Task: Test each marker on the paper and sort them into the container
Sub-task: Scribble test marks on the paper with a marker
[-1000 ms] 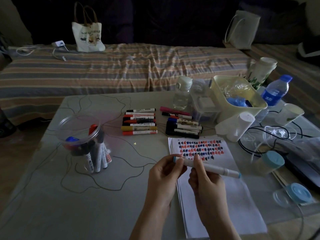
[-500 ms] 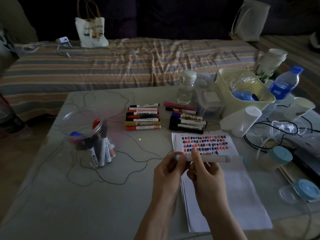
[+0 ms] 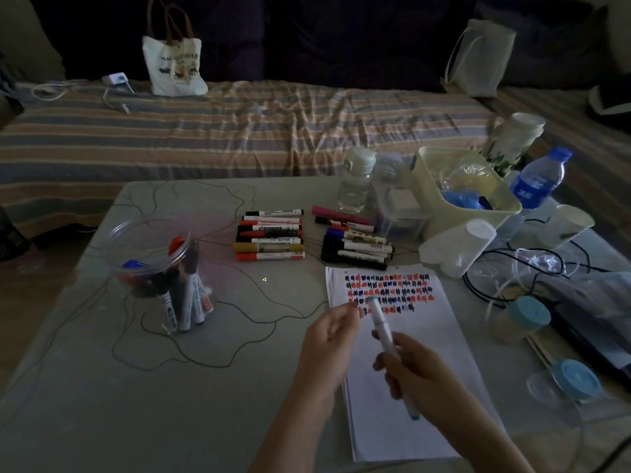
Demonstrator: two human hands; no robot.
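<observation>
Two hands hang apart over the paper (image 3: pixel 403 363) on the table (image 3: pixel 102 387). The right hand (image 3: pixel 415 372) grips a white marker (image 3: pixel 384 331) by its middle, its teal-ringed end tilted up toward the rows of red, blue and black scribbles. The left hand (image 3: pixel 329 339) is loosely curled just beside that end; whether it pinches a cap I cannot tell. The clear container (image 3: pixel 150 247), left of the paper, holds several markers, and more markers (image 3: pixel 269 238) lie in rows beyond.
</observation>
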